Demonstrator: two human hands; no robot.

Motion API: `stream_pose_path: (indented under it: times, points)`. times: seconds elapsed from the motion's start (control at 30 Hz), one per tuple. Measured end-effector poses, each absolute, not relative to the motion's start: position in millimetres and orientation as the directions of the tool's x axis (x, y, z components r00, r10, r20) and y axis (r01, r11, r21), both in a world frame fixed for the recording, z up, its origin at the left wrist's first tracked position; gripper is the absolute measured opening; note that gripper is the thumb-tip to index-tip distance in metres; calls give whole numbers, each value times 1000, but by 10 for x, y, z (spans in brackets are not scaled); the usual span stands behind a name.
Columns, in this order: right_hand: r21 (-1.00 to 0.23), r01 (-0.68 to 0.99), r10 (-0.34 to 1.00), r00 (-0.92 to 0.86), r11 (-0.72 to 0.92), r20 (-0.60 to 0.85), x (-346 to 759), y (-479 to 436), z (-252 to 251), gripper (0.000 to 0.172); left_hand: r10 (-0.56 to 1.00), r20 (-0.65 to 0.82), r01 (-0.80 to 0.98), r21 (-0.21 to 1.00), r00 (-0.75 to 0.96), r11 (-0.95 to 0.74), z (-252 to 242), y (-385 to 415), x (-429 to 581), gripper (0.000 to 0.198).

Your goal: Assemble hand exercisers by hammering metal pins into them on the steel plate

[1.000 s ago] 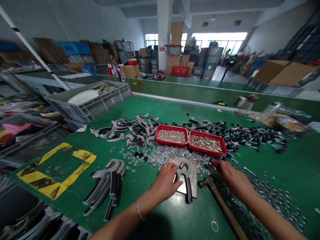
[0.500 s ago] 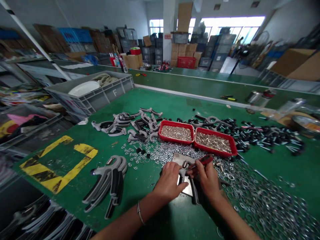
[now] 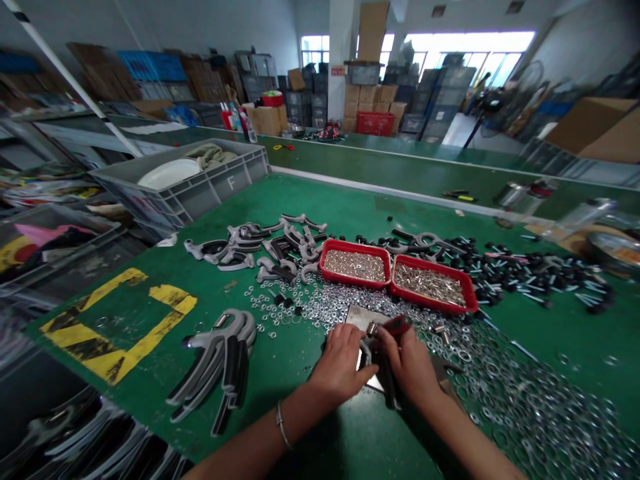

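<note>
My left hand (image 3: 340,363) is closed on a grey and black hand grip (image 3: 387,380) that lies over a metal plate (image 3: 357,315). A small metal spring (image 3: 371,329) shows at the top of this grip, between my hands. My right hand (image 3: 413,363) is wrapped round a tool with a dark red handle (image 3: 399,325), its fingertips close to the spring. What the tool's tip touches is hidden. Behind the hands stand two red trays of small metal parts, the left tray (image 3: 355,283) and the right tray (image 3: 435,307).
Finished-looking grips (image 3: 225,360) lie stacked at the left, near yellow-black floor tape (image 3: 123,360). More grey handles (image 3: 240,243) lie farther back. Loose rings (image 3: 530,400) spread to the right, with black-headed bolts (image 3: 540,273) behind. A grey crate (image 3: 215,187) stands at the back left.
My right hand has shifted left and turned, bringing the red-handled tool closer to the spring and my left hand. My left hand stays in place on the grip.
</note>
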State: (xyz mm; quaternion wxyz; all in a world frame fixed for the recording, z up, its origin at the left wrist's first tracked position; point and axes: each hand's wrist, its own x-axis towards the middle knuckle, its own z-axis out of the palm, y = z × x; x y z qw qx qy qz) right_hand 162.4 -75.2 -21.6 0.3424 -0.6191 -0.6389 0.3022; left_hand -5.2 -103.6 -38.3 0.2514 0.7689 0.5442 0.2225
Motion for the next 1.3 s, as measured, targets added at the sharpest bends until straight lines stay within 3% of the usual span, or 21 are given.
stream_pose_path:
  times: [0.2, 0.33, 0.43, 0.5, 0.57, 0.63, 0.67, 0.73, 0.8, 0.93, 1.07, 1.2, 1.3]
  points:
    - [-935, 351, 980, -159, -53, -116, 1556, -463, 18, 46, 954, 74, 735, 622, 289, -271, -353, -1017, -30, 43]
    - [-918, 392, 977, -162, -67, -141, 1710, -376, -5, 55, 958, 57, 757, 600, 282, -259, -317, -1085, -9, 49]
    - [-863, 503, 978, -148, -54, -147, 2047, -367, -24, 47, 959, 57, 795, 547, 276, -262, -96, -1183, -9, 56]
    - [-789, 615, 991, -111, 12, -71, 2334, -329, 45, 37, 942, 68, 812, 489, 329, -319, 161, -1148, -29, 41]
    - [-613, 770, 985, -144, 173, 98, 2563, -244, 184, 30, 913, 74, 823, 407, 402, -396, 430, -936, -60, 20]
    - [-347, 872, 932, -273, 344, 239, 2633, -115, 348, 27, 913, 65, 867, 293, 402, -403, 628, -536, -96, 23]
    - [-228, 886, 903, -346, 404, 254, 2592, -39, 421, 28, 928, 33, 904, 216, 371, -369, 685, -292, -115, 25]
    - [-103, 882, 876, -432, 460, 216, 2377, 118, 529, 28, 949, 4, 939, 146, 314, -311, 720, 196, -152, 23]
    - [-48, 876, 870, -466, 479, 162, 2064, 277, 569, 24, 960, -42, 957, 101, 278, -273, 672, 571, -178, 18]
    - [38, 889, 887, -457, 456, 71, 1573, 636, 449, 16, 961, -111, 967, 38, 253, -251, 437, 849, -215, 33]
    - [93, 896, 900, -436, 434, -7, 1489, 890, 239, 30, 959, -89, 963, 6, 270, -271, 182, 900, -304, 21]
    - [123, 898, 906, -424, 422, -11, 1541, 881, 149, 31, 960, -82, 963, 5, 269, -270, 66, 970, -320, 28]
    - [147, 906, 915, -403, 396, 19, 1550, 836, 133, 31, 958, -113, 965, 20, 262, -261, 69, 992, -292, 22]
